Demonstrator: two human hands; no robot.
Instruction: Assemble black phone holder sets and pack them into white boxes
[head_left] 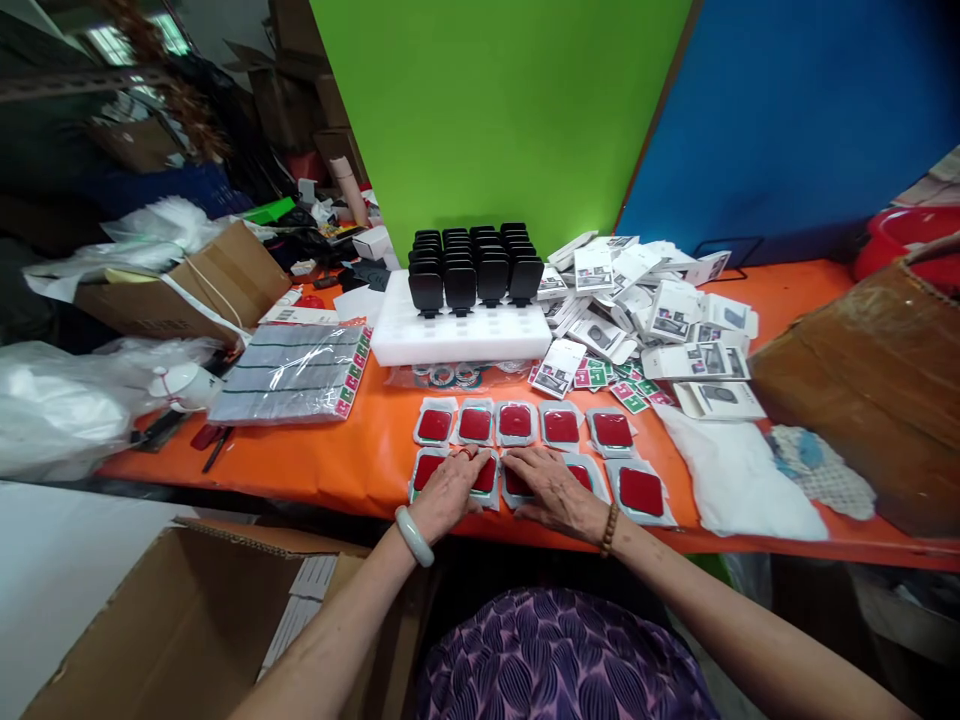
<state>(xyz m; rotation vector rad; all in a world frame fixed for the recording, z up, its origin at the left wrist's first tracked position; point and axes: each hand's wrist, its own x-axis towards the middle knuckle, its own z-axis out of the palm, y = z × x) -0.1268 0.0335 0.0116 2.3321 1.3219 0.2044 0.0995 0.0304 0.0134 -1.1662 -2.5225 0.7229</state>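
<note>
Two rows of square red-faced pads lie on pale wrappers along the front of the orange table, such as a far-row pad [516,422] and a near-row pad at the right end [641,491]. My left hand [448,492] rests over the near row, with its fingers stretched across the pads at the left. Beside it, my right hand [556,490] lies across the middle pads of that row, fingers extended. Both hands partly cover the pads beneath. No object shows in either grasp.
Behind the pads, a white foam block [461,338] carries rows of black square-headed pieces [460,288]. Small white boxes [600,335] are heaped to its right. At left lies a plastic-wrapped stack [292,372]; an open carton [180,610] stands below. A white bag [742,480] lies at right.
</note>
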